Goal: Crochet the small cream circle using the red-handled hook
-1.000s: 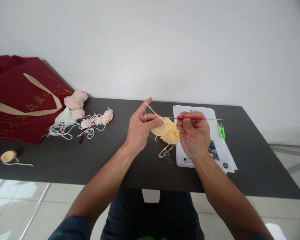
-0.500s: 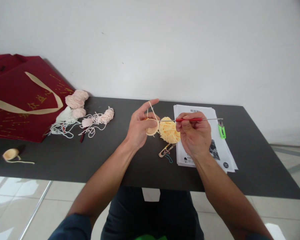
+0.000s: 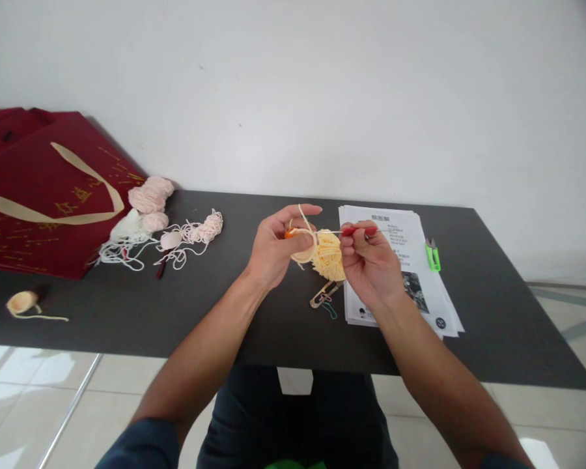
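Between thumb and fingers, my left hand [image 3: 278,244] pinches a small round cream crochet piece [image 3: 303,255]. A strand of yarn loops over its raised index finger, and a bit of orange shows by the fingers. My right hand [image 3: 374,264] grips a red-handled crochet hook [image 3: 359,231] like a pencil. The hook's thin metal shaft points left and reaches the edge of the piece; its very tip is hard to make out. Behind and between the hands lies a yellow yarn ball [image 3: 329,255], partly covered by my right hand.
Printed sheets [image 3: 385,312] lie under my right hand, with green thread snips [image 3: 432,255] at their right edge. A large safety pin [image 3: 325,294] rests in front of the yarn. Leftward are pink yarn [image 3: 205,228], a dark red bag [image 3: 39,189] and another cream crocheted cup [image 3: 22,301].
My right hand has moved slightly left and turned, so the hook's rear end now points less to the right. The left index finger has dipped and the crochet piece has tilted.
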Motion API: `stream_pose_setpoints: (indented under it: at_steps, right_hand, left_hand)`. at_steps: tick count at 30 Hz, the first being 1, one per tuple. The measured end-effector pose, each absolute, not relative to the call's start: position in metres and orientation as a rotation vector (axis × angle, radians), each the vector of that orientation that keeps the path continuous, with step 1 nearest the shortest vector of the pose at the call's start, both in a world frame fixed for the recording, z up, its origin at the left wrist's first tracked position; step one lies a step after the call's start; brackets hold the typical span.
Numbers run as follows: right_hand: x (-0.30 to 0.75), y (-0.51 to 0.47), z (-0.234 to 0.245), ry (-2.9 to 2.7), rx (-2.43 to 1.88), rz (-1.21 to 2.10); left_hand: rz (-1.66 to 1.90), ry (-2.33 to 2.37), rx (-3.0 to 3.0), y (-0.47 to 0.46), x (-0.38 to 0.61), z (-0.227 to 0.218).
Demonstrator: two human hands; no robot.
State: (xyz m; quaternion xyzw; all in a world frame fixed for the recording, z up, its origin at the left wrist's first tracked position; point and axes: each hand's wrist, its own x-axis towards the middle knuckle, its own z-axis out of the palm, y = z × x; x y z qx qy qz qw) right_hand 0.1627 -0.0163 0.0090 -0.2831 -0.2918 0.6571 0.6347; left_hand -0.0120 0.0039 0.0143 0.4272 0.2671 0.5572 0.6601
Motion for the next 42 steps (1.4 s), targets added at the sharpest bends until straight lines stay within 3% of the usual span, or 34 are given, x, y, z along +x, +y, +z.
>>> stream_pose_setpoints:
  at_steps: [23,42]
  right_hand:
    - [0.145,-0.021,-0.006,-0.687,-0.753,1.362]
    - [0.15,-0.023,-0.003,-0.955,-0.707,0.936]
  left_hand:
    - [1.452,0.924,1.03,-0.003,0.004,0.012]
    - [1.589,1.042,1.097,-0.007,0.007,0.015]
